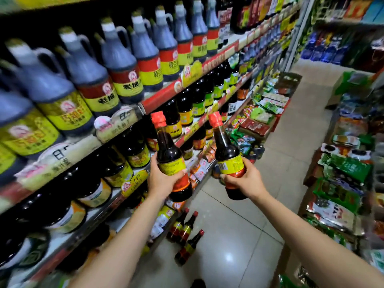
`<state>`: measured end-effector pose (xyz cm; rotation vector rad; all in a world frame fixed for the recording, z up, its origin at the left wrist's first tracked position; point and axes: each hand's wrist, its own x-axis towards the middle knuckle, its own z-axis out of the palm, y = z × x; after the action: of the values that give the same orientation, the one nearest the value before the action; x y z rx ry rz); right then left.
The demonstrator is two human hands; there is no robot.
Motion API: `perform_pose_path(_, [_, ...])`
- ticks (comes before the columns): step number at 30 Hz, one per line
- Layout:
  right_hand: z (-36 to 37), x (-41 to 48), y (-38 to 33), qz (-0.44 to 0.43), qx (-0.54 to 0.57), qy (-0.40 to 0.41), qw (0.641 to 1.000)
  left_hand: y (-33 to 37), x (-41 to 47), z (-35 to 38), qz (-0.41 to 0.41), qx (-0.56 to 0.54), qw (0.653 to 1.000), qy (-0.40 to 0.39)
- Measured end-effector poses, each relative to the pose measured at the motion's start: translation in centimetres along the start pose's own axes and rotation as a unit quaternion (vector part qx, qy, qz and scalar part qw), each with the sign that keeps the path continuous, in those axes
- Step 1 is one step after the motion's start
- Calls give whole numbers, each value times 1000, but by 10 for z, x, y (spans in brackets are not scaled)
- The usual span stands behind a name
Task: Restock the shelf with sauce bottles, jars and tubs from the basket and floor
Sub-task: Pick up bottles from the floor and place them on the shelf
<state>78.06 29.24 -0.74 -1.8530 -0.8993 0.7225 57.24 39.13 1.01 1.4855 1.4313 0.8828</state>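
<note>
My left hand [161, 180] grips a dark sauce bottle [169, 150] with a red cap and a yellow and red label, held upright in front of the shelf [166, 94]. My right hand [243, 179] grips a second, matching sauce bottle [226, 150], also upright, a little to the right over the aisle. Three more bottles of the same kind [186, 231] stand on the tiled floor below my arms, close to the shelf base. No basket is in view.
The shelf on the left carries large handled soy jugs [124, 65] on top, dark bottles [197, 98] in the middle row and jars [87, 188] lower down. Packets [266, 109] line the bottom tier. A rack of snack bags [342, 183] borders the tiled aisle [239, 235] on the right.
</note>
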Motion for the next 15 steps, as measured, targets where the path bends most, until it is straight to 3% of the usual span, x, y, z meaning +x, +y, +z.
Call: perform_pose_path(15, [69, -28, -56, -115, 0, -161, 980, -21, -72, -103, -42, -35, 986, 160])
